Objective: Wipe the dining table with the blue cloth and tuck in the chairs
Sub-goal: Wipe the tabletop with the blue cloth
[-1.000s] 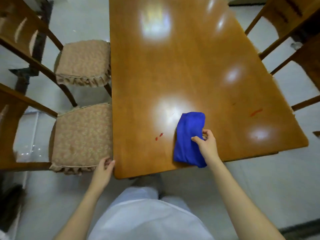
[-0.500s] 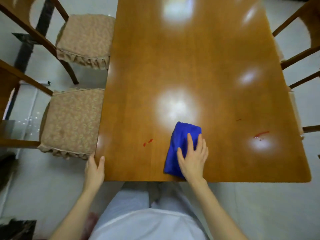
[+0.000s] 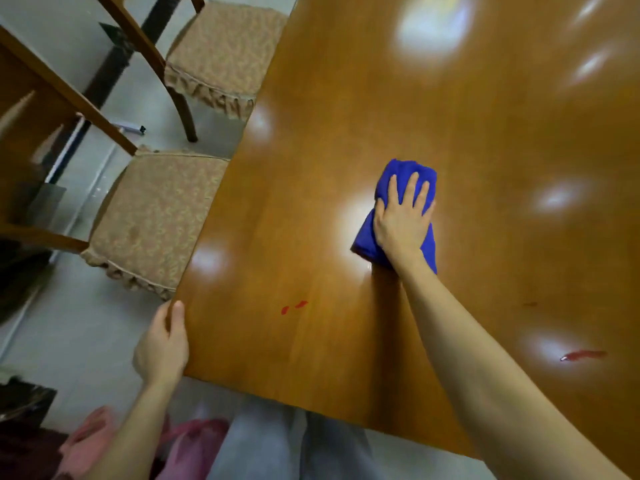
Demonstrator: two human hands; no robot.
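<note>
On table (image 3: 346, 98), R hand (image 3: 401, 221) presses blue cloth (image 3: 403, 167) (bunched up).

Surroundings: a pale, glossy floor (image 3: 65, 327) crossed at upper left by a black diagonal band (image 3: 116, 57), with a small white stick-like object (image 3: 131, 127), dark at one end, lying on it, and a grey slab (image 3: 43, 202) at the left edge. Two small red smears (image 3: 301, 304) lie side by side at lower centre, a longer red streak (image 3: 583, 355) lies at lower right, and a faint dark mark (image 3: 530, 303) sits above it. Blurred pink fabric (image 3: 194, 441) fills the bottom left, beside a dark object (image 3: 24, 400) too indistinct to name.
</note>
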